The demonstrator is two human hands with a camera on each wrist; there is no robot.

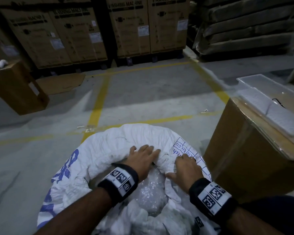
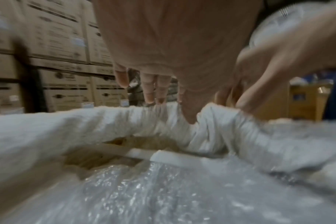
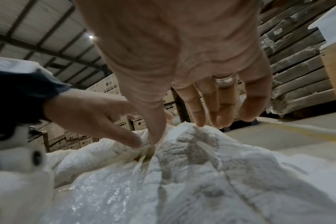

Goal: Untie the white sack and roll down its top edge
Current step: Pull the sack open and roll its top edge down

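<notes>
**Both hands on the sack's rolled rim**

While stacked washing-machine cartons (image 1: 85, 34) fill the far wall, the concrete floor (image 1: 143, 92) in front of them carries yellow lines. On the right stands a brown cardboard box (image 1: 241, 150) with a clear plastic lid (image 1: 268, 102) lying on its top; a smaller brown box (image 1: 17, 89) sits far left, with flat cardboard just beside it.

Near the middle of the floor, just left of the right-hand box, stands the white sack (image 1: 109, 150), its mouth open and its top edge already turned down into a thick roll around the far side. Blue print and a hand-drawn grid mark its outside. Bubble wrap (image 1: 151, 189) shows inside the mouth.

At the far-right part of that roll, the 2 hands sit close together. The left hand (image 1: 143, 158) lies over the roll, fingers (image 2: 150, 87) nearly straight and spread across the fabric, thumb on the inner side. The right hand (image 1: 185, 168) presses the roll just to its right, fingers (image 3: 199, 109) extended onto the cloth, gripping nothing that I can make out. A ring shows on 1 right finger. Each wrist wears a dark band with coded tags.
</notes>
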